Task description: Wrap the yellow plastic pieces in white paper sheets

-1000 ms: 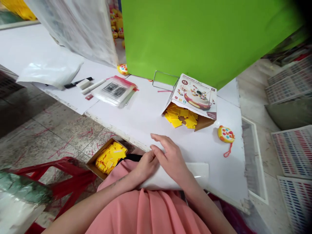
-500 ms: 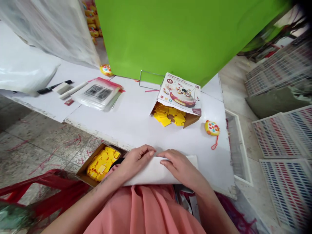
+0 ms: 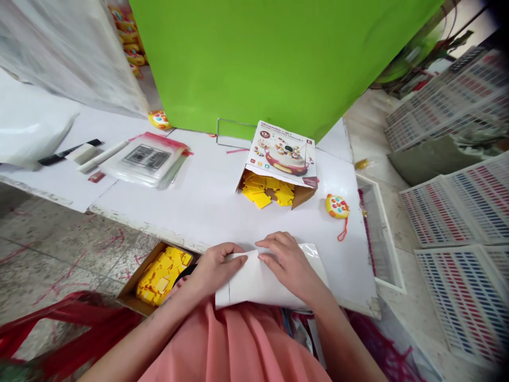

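Observation:
A white sheet point(image 3: 254, 281), folded or bag-like, lies at the table's near edge against the pink clothing. At its right end a shiny, clear-looking part point(image 3: 314, 254) shows. My left hand point(image 3: 218, 268) is closed on the sheet's upper left corner, thumb on top and fingers mostly curled out of sight. My right hand point(image 3: 290, 265) grips the upper edge a little further right, with thumb and fingertips close to the left thumb. Beyond the hands stands a printed toy box point(image 3: 282, 154), its near end open on yellow flat pieces point(image 3: 258, 193).
Right of the box lies a yellow toy with coloured buttons point(image 3: 337, 206). Clear plastic bags point(image 3: 145, 159), a white roll point(image 3: 103, 156) and a black marker-like item point(image 3: 69, 152) lie left. A green panel point(image 3: 258, 63) rises behind. A carton of yellow pieces point(image 3: 131, 289) stands below left; white crates point(image 3: 457, 286) stand right.
The white sheet has shifted and tilted, showing a crease on its left and the shiny part on its right. My right hand has risen slightly; the view has turned a little.

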Motion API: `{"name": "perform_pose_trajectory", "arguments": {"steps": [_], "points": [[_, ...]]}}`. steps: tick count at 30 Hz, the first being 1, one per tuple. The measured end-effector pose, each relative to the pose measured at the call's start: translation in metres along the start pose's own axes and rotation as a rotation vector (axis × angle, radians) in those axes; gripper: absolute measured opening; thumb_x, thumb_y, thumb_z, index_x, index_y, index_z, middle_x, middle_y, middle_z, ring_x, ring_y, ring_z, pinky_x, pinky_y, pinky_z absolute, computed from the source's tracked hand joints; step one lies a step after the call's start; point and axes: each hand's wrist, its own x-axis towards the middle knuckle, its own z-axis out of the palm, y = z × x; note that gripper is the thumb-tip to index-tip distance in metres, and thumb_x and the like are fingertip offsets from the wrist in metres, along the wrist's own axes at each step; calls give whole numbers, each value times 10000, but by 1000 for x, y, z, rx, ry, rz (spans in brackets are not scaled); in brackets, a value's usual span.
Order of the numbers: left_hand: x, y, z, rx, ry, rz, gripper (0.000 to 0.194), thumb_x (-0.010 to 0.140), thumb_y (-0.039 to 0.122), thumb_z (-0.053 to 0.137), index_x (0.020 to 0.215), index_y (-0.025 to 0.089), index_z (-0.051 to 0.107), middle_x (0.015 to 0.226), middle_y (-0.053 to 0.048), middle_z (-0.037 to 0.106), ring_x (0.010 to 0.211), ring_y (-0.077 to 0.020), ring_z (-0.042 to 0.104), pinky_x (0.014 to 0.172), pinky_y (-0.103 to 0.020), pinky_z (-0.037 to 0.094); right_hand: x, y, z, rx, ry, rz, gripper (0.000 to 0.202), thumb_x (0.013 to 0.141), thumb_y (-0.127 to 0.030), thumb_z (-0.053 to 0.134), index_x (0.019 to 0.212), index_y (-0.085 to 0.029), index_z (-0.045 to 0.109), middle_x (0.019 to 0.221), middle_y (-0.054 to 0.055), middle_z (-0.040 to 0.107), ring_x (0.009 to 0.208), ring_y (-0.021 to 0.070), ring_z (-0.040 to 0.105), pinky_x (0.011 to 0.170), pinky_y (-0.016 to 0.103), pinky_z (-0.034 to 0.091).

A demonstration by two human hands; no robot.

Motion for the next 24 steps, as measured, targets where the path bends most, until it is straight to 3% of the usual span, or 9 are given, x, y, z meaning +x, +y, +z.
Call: {"name": "perform_pose_trajectory", "arguments": {"steps": [9,13,17,24], "points": [[-2,3,-4,-59,42,-35,229,779,373,513,799,174,624,641,25,564,559,-106,479,480,-173,351,-3,-15,28,-53,182,46,138,840,-193,548,937,-229,639,875,39,562,862,199,489,795,371,405],[-2,4,-6,-106,38,-60,213,770,359,523,777,165,612,607,32,546,531,-99,465,470,-173,346,-5,-16,31,-60,244,42,190,865,-195,506,1019,-225,614,898,45,587,870,200,502,797,371,406],[-2,6,-7,-148,27,-76,233,761,366,531,796,150,612,616,20,559,533,-105,473,465,-178,347,-3,-18,32,-135,222,85,212,862,-199,508,1048,-222,608,916,55,601,881,210,509,791,378,408],[-1,6,-9,-208,46,-104,263,734,387,558,787,136,616,601,15,561,513,-104,468,457,-182,351,-9,-23,37,-116,215,-12,249,886,-150,439,1081,-209,582,1049,67,619,947,207,526,836,390,398]]}}
